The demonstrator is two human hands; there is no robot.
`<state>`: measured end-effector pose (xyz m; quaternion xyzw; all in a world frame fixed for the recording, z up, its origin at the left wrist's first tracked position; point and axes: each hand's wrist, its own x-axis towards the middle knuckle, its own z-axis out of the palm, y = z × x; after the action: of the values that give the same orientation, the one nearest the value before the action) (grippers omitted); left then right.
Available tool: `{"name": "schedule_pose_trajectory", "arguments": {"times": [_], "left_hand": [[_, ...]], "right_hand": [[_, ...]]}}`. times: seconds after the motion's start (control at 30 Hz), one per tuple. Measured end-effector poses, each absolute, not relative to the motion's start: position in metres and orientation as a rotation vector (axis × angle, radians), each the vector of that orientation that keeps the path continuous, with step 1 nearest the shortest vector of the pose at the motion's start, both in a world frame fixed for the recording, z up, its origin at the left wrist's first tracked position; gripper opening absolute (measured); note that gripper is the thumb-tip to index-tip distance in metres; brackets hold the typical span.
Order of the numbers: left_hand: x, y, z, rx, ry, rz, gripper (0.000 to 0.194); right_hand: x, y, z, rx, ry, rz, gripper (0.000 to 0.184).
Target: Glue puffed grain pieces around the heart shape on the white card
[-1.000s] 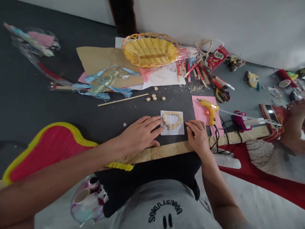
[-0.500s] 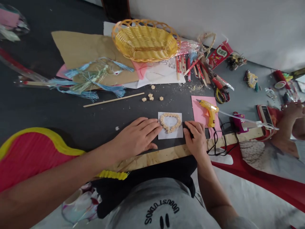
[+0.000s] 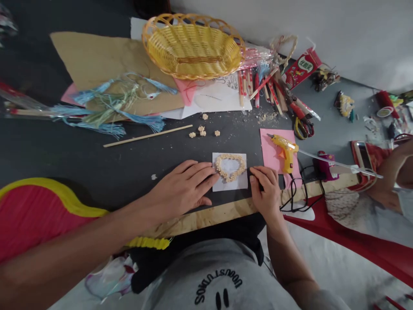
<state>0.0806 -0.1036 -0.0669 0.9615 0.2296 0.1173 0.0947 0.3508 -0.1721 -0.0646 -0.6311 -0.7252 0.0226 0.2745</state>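
Left hand [image 3: 180, 187]: flat on bench [image 3: 97, 163], fingers spread, tips pinning left edge of white card [image 3: 229, 184].
Card centre, near bench front edge, carries heart-shaped bead ring [image 3: 230, 166].
Right hand [image 3: 265, 189]: fingers curled, empty, touching card's right edge.
Judgement: press evenly both sides, keep fingertips off beads.
Glue gun [image 3: 285, 148] on pink paper [image 3: 272, 160], just right.

The left hand [image 3: 180, 189] covers the left edge of the white card [image 3: 230, 183], and its forearm runs out of the bottom left corner. A co-worker's hand [image 3: 398, 165] is cut off by the right edge. The print on the red packet [image 3: 301, 66] is too small to read. The clutter at far right [image 3: 387, 114] blurs together.
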Motion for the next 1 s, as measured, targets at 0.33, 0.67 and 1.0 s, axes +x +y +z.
{"name": "schedule_pose_trajectory", "arguments": {"times": [0.33,0.67,1.0], "left_hand": [[0.08,-0.105,-0.068,2.818,0.693,0.363,0.05],[0.081,-0.106,-0.067,2.75,0.715,0.389,0.049],[0.081,-0.106,-0.064,2.765,0.72,0.359,0.049]], "right_hand": [[0.318,-0.17,-0.057,-1.615,-2.075,0.101,0.029],[0.311,-0.163,-0.059,-1.672,-2.099,0.173,0.02],[0.312,-0.164,-0.061,-1.681,-2.105,0.172,0.018]]}}
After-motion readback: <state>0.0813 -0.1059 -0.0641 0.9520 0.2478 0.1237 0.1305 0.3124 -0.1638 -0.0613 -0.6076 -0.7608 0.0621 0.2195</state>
